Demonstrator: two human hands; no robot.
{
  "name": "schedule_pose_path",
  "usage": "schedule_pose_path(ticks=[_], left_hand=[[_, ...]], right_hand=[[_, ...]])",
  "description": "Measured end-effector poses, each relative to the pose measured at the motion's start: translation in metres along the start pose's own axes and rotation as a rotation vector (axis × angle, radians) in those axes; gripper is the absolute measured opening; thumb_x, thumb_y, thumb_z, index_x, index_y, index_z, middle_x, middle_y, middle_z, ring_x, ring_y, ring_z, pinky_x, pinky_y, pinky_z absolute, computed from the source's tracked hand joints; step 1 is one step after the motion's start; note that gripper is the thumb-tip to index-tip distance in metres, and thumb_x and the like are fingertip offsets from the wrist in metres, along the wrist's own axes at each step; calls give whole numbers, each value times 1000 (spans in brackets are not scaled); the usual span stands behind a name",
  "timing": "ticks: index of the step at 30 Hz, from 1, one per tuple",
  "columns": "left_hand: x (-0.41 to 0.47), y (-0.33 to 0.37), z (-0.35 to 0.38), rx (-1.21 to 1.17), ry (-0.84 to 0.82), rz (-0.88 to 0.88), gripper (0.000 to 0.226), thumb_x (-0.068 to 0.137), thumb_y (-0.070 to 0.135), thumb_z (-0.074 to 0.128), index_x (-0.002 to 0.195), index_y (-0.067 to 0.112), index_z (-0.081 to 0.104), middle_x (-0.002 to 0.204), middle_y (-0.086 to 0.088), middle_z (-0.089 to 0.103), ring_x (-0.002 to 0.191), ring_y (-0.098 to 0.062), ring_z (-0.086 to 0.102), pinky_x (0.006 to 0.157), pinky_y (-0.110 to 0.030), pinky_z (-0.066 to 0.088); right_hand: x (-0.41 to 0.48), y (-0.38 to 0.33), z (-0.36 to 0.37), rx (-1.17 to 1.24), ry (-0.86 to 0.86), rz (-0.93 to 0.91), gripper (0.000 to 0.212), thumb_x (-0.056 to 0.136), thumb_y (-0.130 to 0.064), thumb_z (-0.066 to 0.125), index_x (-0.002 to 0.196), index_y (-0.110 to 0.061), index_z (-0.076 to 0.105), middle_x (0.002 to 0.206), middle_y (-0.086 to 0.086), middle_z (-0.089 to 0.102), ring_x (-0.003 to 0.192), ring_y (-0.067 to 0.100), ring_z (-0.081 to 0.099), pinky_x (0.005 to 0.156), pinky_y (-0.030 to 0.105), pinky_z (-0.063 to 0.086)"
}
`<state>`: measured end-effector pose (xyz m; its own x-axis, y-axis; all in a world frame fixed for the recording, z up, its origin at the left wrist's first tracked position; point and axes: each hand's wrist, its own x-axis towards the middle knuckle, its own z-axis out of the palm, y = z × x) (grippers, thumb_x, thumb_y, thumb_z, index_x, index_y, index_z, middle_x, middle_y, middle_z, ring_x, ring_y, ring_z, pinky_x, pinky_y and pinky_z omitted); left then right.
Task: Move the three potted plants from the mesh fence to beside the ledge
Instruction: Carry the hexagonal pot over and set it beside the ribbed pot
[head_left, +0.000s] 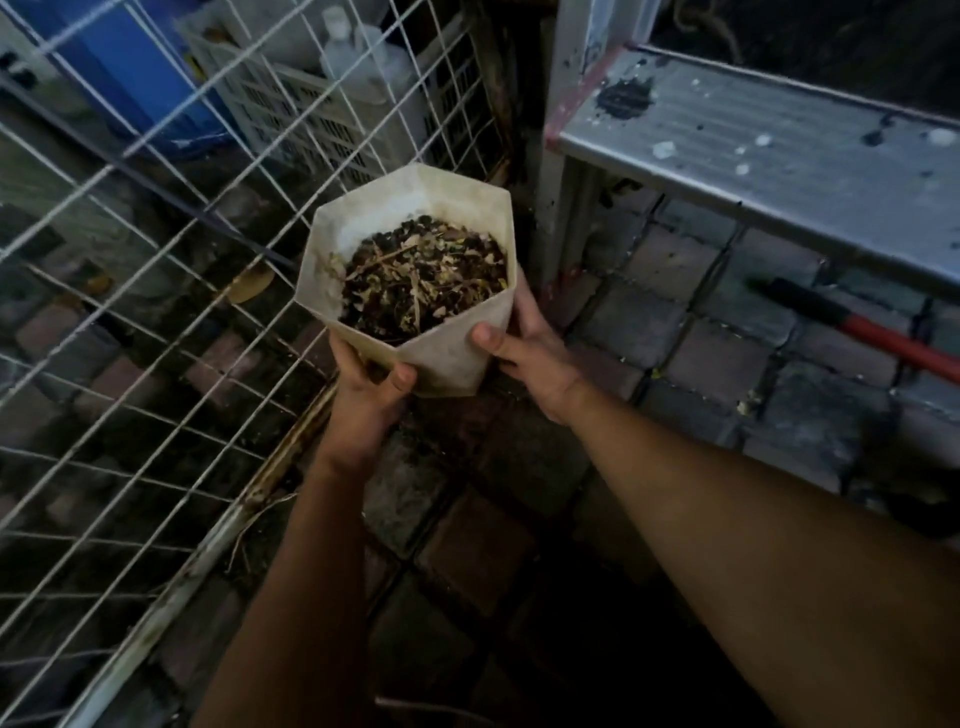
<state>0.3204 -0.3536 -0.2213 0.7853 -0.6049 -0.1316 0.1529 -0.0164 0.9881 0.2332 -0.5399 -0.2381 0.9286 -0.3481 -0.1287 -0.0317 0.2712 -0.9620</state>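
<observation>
A white faceted pot (451, 358) filled with dark soil and dry leaf bits is held up above the paved floor, close to the white mesh fence (156, 291). My left hand (366, 395) grips its lower left side, thumb on the front face. My right hand (530, 353) clasps its right side, fingers hidden behind the pot. No green plant shows in the soil. The grey metal ledge (779, 150) runs along the upper right. Other pots are out of view.
Behind the fence stand a blue container (140, 73) and a white perforated crate (311, 119) with bottles. A red and black handled tool (857, 327) lies under the ledge. A white post (566, 156) stands between fence and ledge. Brick pavers (467, 519) cover the floor.
</observation>
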Motion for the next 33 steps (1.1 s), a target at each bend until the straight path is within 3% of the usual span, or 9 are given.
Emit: schedule_pose_path(ticks=[2,4,7,11,15,21,27,31,33], left_hand=[[1,1,0,3,20,-1,125,64,59,94,160,39,16,158,5,49,150,-29,49,108,-51,56],[-1,3,0,-31,41,35,131,60,65,93,163,33,18,165,-1,44,150,-26,48,113,-56,51],[-10,5,7,-85,61,62,136,62,65,92,167,32,12,169,-2,40,152,-25,47,119,-67,41],[-21,19,20,-151,136,110,137,60,63,94,167,35,14,165,3,46,141,-14,58,114,-52,52],[-29,83,29,-194,172,166,137,62,60,94,168,36,9,164,6,44,139,-13,60,104,-39,59],[-46,265,28,-192,199,300,127,72,58,86,168,32,8,167,5,40,143,-12,56,108,-37,56],[-109,489,13,-125,192,305,128,70,68,85,167,36,7,169,4,38,152,-22,46,116,-67,43],[-188,657,7,-102,207,309,122,74,68,82,167,38,7,166,10,42,150,-19,48,114,-71,43],[-233,741,8,-116,246,278,118,71,72,82,164,45,15,160,16,49,144,-13,56,108,-69,50]], right_hand=[[-5,4,-1,63,-1,5,109,76,-35,86,161,-44,19,121,-41,59,90,-29,62,64,2,52],[-9,2,4,89,37,-19,89,84,-29,78,154,-50,27,105,-51,65,89,-29,62,61,1,51],[-14,-7,19,109,93,-53,70,75,-43,80,132,-61,43,116,-35,70,100,-18,67,74,9,56],[-22,-19,39,204,154,-38,98,52,-73,89,138,-52,47,120,-24,70,104,-9,71,74,16,59],[-25,-78,61,188,154,-120,122,56,-72,87,159,-29,35,131,-16,69,117,-1,69,86,23,59],[-36,-254,127,132,120,-194,121,63,-74,81,163,-29,27,150,-2,57,134,11,61,103,36,57],[-81,-484,202,41,-4,-251,123,69,-69,81,165,-23,20,154,2,52,136,12,59,102,32,56],[-145,-633,271,64,-51,-296,92,89,-29,75,165,-23,23,153,2,54,132,8,62,97,26,57],[-189,-702,308,90,-11,-318,89,90,-25,72,165,-27,24,156,2,50,132,8,62,97,26,58]])
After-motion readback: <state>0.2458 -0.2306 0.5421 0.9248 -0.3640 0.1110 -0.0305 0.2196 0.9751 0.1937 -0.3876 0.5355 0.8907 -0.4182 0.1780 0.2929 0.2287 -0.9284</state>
